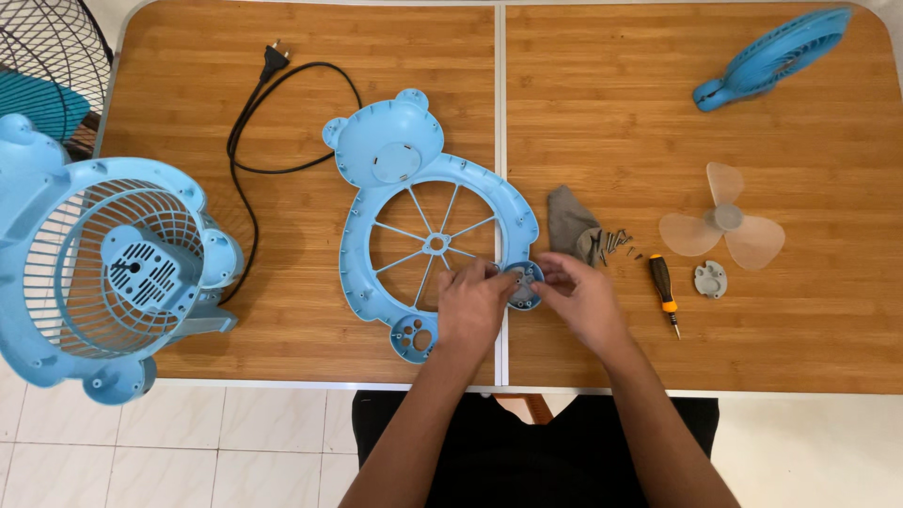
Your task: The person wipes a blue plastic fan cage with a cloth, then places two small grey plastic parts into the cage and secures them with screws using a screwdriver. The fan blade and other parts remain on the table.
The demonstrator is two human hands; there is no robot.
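Note:
A light blue bear-shaped fan cover (390, 150) with a spoked round opening lies flat in the middle of the wooden table (611, 122). My left hand (473, 306) rests on its lower right rim. My right hand (585, 296) is beside it. The fingertips of both hands pinch a small round blue and grey part (523, 285) at the cover's right foot. What the fingers hold under that part is hidden.
At the left stands the blue fan body with its grille (108, 273), trailing a black power cord (249, 122). Right of my hands lie a grey cloth (569, 218), loose screws (616, 242), an orange-handled screwdriver (663, 292), a grey plate (711, 278), a clear fan blade (722, 224) and a small blue fan (771, 56).

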